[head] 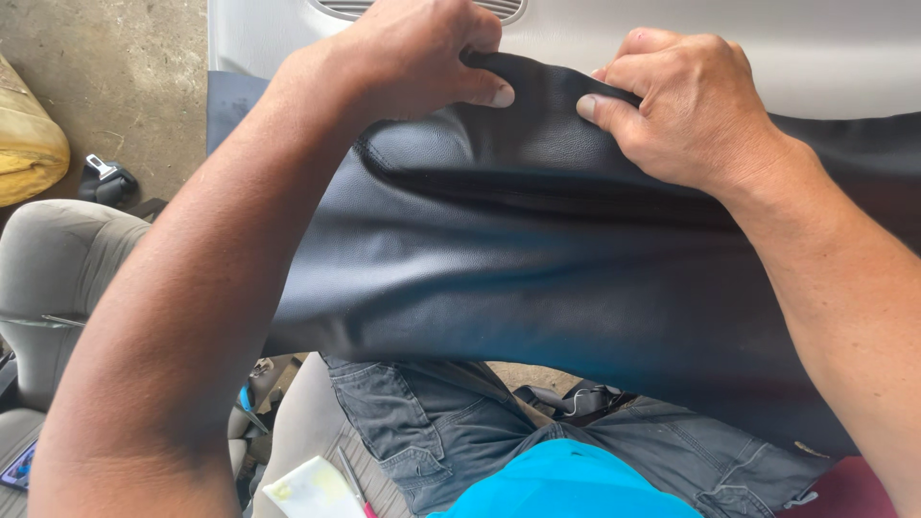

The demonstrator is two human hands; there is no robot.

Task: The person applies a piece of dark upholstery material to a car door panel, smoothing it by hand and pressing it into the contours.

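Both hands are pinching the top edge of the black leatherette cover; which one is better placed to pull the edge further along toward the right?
Probably the right hand. It grips the black grained leatherette cover on the side where the unworked edge continues, while the left hand pinches the bunched fold and can anchor it.

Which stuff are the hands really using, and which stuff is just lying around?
In use:
- black leather-like cover, pinched at its top edge by both hands
- left hand
- right hand
- pale panel behind the cover

Lying about:
- grey car seat
- seat-belt buckle on the concrete floor
- yellow sack
- white bottle
- red-handled tool
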